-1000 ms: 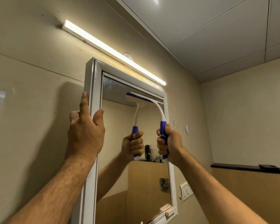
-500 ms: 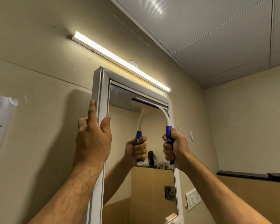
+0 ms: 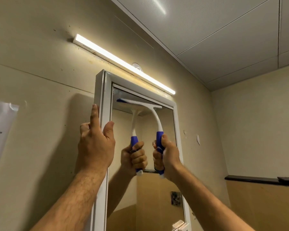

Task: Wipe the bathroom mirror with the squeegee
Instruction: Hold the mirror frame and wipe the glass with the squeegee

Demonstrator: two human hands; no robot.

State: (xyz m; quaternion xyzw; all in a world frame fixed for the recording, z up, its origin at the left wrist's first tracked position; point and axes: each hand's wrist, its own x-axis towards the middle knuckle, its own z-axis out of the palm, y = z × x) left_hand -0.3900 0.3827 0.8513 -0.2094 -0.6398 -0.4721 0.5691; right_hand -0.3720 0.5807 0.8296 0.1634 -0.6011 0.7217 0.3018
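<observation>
Gripping squeegee point(image 3: 157, 117) handle, right hand point(image 3: 168, 155), blade above

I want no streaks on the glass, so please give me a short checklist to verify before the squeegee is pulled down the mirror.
1. Right hand grips the squeegee handle: ok.
2. Blade sits near the top of the mirror, just under the frame: ok.
3. Blade lies flat against the glass along its full width: cannot tell.
4. Left hand steadies the frame's left edge, thumb in front, fingers along the side: ok.
5. Glass below the blade is free of objects in the stroke path: ok.
6. Glass is wet enough to wipe: cannot tell.
</observation>
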